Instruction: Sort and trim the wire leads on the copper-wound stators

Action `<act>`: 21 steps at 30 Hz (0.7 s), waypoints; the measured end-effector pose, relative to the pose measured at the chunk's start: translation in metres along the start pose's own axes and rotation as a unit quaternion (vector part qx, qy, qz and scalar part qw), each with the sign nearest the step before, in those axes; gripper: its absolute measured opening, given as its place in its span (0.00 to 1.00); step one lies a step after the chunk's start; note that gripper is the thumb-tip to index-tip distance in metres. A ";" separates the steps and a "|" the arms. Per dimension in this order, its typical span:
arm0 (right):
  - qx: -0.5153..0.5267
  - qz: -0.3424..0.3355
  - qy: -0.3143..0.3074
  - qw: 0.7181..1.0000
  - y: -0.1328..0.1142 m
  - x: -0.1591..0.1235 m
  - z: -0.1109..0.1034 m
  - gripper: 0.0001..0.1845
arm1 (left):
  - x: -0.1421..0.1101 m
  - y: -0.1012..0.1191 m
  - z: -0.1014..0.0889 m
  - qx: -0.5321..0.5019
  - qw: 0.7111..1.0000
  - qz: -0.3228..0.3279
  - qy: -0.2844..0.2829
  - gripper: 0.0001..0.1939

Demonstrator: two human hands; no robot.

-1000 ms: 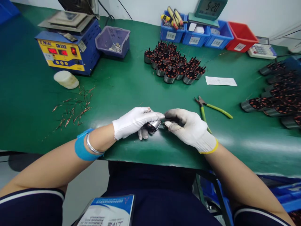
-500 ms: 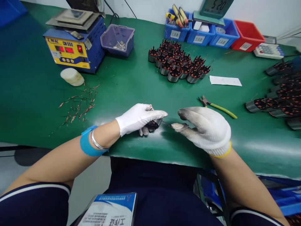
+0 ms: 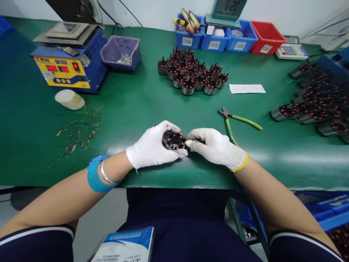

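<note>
A motor stator (image 3: pixel 174 141) with copper windings and a dark metal shell lies in my left hand (image 3: pixel 154 147), gloved in white, its fingers and thumb wrapped round the shell. The stator's open end, with the coils, faces up and toward the right. My right hand (image 3: pixel 215 145), also in a white glove, is closed, thumb against fingers, at the right rim of the stator. Whatever the right fingertips pinch is too small or hidden. Diagonal cutters (image 3: pixel 231 122) with green handles lie just beyond the right hand, jaws apart.
Behind are grouped stators (image 3: pixel 191 71); more stators (image 3: pixel 313 105) stand at right. Copper wire scraps (image 3: pixel 80 133), a white round block (image 3: pixel 69 99), a blue-yellow control box (image 3: pixel 68 67) and a purple bin (image 3: pixel 122 54) are left. A paper strip (image 3: pixel 247 88) and blue bins (image 3: pixel 214 42) lie beyond.
My left hand has turned the stator so its coil end shows. My right hand has moved left to the stator's rim, and its fingers have closed together. The camera view has shifted.
</note>
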State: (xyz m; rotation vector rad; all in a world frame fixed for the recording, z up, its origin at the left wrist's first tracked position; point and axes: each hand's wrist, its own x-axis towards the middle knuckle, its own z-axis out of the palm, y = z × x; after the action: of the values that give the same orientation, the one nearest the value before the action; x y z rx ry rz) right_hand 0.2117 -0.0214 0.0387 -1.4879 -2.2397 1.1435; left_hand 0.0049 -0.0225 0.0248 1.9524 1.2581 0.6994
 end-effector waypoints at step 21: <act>-0.276 0.167 0.179 0.929 0.123 -0.035 -0.073 0.58 | 0.023 -0.022 -0.034 0.221 0.972 -0.073 -0.006 0.12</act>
State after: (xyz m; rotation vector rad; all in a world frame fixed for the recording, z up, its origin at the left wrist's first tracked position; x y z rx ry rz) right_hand 0.3533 0.0061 0.0092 -2.1454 -2.1882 0.2410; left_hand -0.0235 0.0140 0.0291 2.1747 1.6389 0.3488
